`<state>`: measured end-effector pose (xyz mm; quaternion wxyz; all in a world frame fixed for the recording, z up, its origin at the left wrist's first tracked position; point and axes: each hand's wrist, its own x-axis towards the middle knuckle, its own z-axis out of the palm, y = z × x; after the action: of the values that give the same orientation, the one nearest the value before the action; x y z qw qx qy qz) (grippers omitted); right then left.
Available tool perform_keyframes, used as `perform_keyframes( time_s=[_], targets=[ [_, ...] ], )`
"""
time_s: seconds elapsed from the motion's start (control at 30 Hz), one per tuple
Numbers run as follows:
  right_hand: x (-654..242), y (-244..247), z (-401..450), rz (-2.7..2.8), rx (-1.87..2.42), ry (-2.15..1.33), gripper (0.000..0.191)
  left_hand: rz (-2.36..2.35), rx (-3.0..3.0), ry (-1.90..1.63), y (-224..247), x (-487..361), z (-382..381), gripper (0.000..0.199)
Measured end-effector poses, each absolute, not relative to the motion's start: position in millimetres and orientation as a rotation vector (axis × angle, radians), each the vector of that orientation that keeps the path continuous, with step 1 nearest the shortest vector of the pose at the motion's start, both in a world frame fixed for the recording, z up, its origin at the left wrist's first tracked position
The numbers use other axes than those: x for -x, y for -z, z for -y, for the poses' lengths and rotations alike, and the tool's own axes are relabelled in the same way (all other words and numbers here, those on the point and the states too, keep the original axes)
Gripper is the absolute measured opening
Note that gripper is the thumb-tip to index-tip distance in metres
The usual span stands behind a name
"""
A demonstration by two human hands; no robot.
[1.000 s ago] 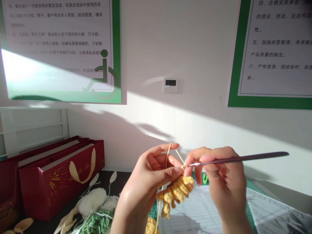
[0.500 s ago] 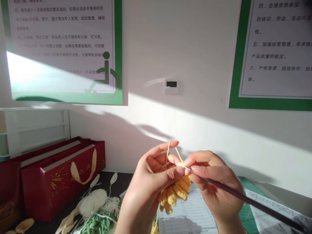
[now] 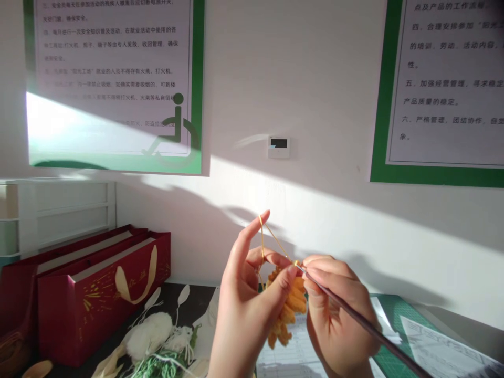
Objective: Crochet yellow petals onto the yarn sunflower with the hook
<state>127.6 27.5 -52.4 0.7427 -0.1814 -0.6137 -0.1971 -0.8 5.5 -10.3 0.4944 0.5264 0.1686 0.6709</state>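
Note:
A yellow crochet piece (image 3: 291, 304) with petal-like lobes hangs below the fingers of my left hand (image 3: 252, 289), pinched at its top edge between thumb and fingers. Yellow yarn (image 3: 275, 237) loops over the raised left index finger and runs down to the stitch. My right hand (image 3: 342, 304) is closed around a crochet hook (image 3: 354, 313) with a long dark handle. The hook's metal tip is at the stitch beside my left thumb, partly hidden by yarn and fingers.
Red gift bags (image 3: 106, 294) stand at the left. Near them lie a white pompom (image 3: 149, 336), green yarn (image 3: 163, 363) and a wooden spoon-like piece (image 3: 37, 368). Printed sheets (image 3: 299, 346) and a green cutting mat (image 3: 389, 310) lie beneath and right. A wall (image 3: 244, 220) rises behind.
My left index finger has lifted higher and drawn the yarn tight. The crochet piece has turned, showing more of its lobes, and the hook handle points more steeply down. The view has tilted up slightly.

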Motion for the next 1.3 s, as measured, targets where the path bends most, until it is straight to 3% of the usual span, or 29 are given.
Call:
perform_keyframes(
  time_s=[0.23, 0.5, 0.73, 0.93, 1.1, 1.2, 1.3],
  targets=[
    [-133, 39, -18, 1.214, 0.385, -0.123, 0.01, -0.422, -1.36, -1.508, 13, 9, -15, 0.085],
    [-137, 35, -30, 1.139, 0.269, -0.871, 0.027, -0.314, -1.277, -1.405, 6, 7, -12, 0.078],
    [-127, 37, -31, 0.983, 0.273, -1.064, 0.029, -0.29, -1.208, -1.487, 8, -2, -12, 0.078],
    [-124, 37, -28, 1.021, 0.284, -0.959, 0.034, -0.291, -1.127, -1.5, 6, -7, -8, 0.08],
    [-125, 40, -29, 1.174, 0.332, -0.587, 0.026, -0.29, -1.099, -1.452, 8, -5, -9, 0.084],
    [-132, 42, -29, 1.327, 0.354, -0.057, 0.013, -0.312, -1.131, -1.454, 10, -5, -8, 0.09],
    [-143, 48, -30, 1.456, 0.397, 0.74, 0.031, -0.363, -1.144, -1.496, 10, -6, -4, 0.091]
  ],
)
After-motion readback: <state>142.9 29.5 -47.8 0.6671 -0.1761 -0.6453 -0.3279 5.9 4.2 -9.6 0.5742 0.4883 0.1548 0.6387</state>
